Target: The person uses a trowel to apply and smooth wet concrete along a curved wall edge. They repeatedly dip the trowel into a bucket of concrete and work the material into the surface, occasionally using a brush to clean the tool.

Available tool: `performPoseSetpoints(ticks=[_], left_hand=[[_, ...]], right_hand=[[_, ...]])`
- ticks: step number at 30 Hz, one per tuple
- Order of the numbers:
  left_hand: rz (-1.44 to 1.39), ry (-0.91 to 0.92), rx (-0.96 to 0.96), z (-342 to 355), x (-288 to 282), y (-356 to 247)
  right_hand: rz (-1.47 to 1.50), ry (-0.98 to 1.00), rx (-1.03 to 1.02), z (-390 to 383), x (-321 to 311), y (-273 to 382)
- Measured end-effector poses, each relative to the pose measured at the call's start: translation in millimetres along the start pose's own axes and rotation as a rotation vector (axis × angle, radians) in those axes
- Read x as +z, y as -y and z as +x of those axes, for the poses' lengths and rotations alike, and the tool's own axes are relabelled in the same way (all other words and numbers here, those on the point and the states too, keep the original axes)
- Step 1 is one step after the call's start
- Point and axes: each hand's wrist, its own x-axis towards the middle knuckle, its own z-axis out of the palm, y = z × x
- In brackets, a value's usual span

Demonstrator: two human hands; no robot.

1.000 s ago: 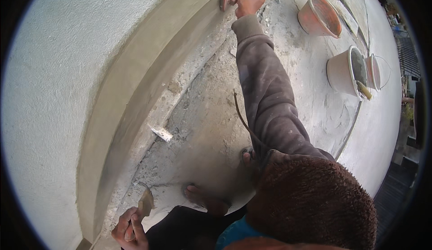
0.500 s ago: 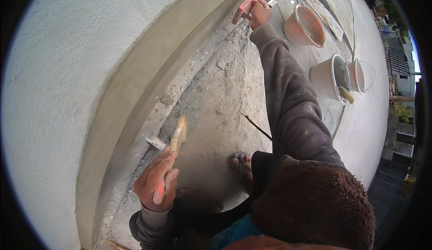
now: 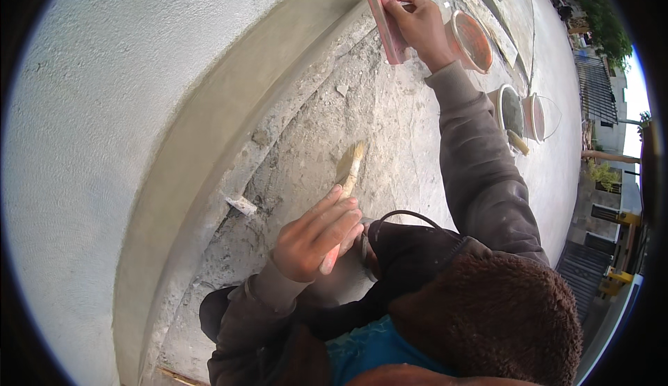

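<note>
My right hand (image 3: 424, 28) grips a flat reddish plastering float (image 3: 384, 24) near the far end of the wall base. The float stands on edge, close to a smooth band of damp-looking plaster (image 3: 202, 122). Closed around a brush is my left hand (image 3: 316, 236), nearer to me over the rough ground. The brush (image 3: 352, 167) has pale bristles pointing away from me, and the reddish end of its handle shows below my fingers. Beneath the brush, the bristles appear apart from the wall.
Right of my right arm stand an orange-stained bucket (image 3: 473, 42), a bucket of grey mix (image 3: 510, 111) with a yellowish tool at its rim, and another bucket (image 3: 536, 118). A whitish piece (image 3: 241, 205) juts from the wall base. Rubble (image 3: 306, 135) covers the ground.
My left hand and the brush have moved right, away from the wall base. My right hand has come slightly right and turned, with the float tilting more upright.
</note>
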Motion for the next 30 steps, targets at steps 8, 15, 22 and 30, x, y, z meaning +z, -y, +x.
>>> performPoseSetpoints(ticks=[8,15,22,30], left_hand=[[0.085,0.137,-0.144,-17,-6,2],[0.097,0.297,-0.290,-30,-9,13],[0.210,0.234,-0.301,-34,-20,3],[0.112,0.340,-0.343,-25,-10,16]], right_hand=[[-0.377,-0.047,-0.564,-31,100,40],[-0.395,-0.011,-0.580,-38,97,37],[-0.573,-0.228,-0.308,122,5,-57],[-0.308,0.150,-0.796,-106,139,85]])
